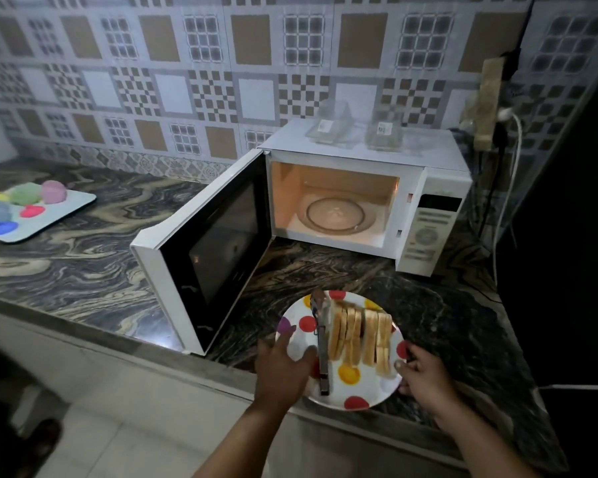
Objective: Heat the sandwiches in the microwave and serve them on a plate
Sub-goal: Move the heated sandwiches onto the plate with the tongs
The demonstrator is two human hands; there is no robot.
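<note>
I see the plate (339, 346) at the table (83, 257) edge, in front of the open microwave (328, 198). Sandwiches (359, 334) stand on it in a row, tongs (321, 343) just left of them. Left hand (283, 363) rests on the left rim, fingers extended. Right hand (423, 377) looks to pinch the right rim; blurry.

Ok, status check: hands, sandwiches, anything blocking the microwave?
Left hand and right hand at the plate rim. Sandwiches and tongs on it. Microwave door open, turntable bare.
</note>
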